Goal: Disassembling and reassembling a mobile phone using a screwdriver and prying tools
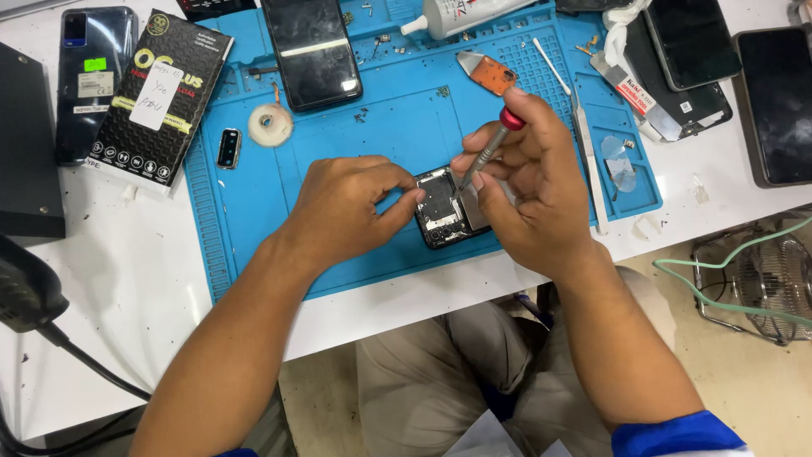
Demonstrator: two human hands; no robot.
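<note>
Screwdriver tip on the opened phone, middle of the frame.

I see the opened phone [447, 208] on the blue mat [254, 195], back cover already off and the boards exposed. My left hand [347, 207] pinches its left edge; my right hand [529, 182] has its grip closed on the red-capped screwdriver [489, 151]. I judge the screw work is not finished; loose screws lie on the mat in the upper middle.

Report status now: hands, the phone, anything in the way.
Left hand steadies opened phone. Right hand holds screwdriver, tip on it. Nothing blocking.
</note>
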